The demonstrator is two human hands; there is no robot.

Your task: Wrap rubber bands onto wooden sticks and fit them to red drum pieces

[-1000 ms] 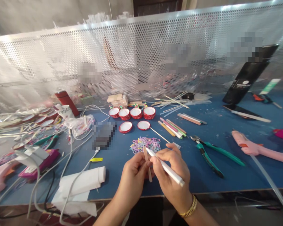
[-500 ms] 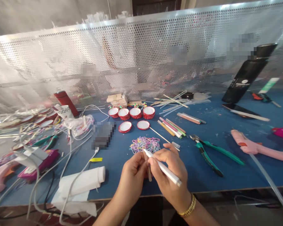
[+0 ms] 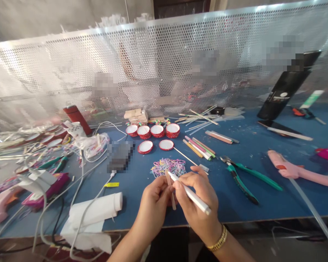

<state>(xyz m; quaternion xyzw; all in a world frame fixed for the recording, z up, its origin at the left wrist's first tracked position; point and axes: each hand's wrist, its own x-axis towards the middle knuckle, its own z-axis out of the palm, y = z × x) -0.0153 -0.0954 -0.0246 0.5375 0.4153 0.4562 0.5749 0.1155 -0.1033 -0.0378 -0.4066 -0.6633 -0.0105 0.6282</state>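
Between the fingers of my left hand is a thin flat wooden stick, its ends showing above and below the fingertips. My right hand grips a white marker pen, its tip close to the upper end of the stick; whether they touch I cannot tell. Just beyond both hands lies a loose heap of pastel rubber bands. Behind it are red-rimmed white lids, some stacked. A thin stick slants across the table beside the heap.
Green-handled pliers and a pink glue gun lie to the right. Coloured sticks rest beyond my right hand. Leftward are a phone, a white paper roll and tangled cables. Perforated metal walls the table's back.
The marker's tip has shifted slightly to the right, away from the stick's upper end. My left hand keeps its hold on the stick, nearly still.
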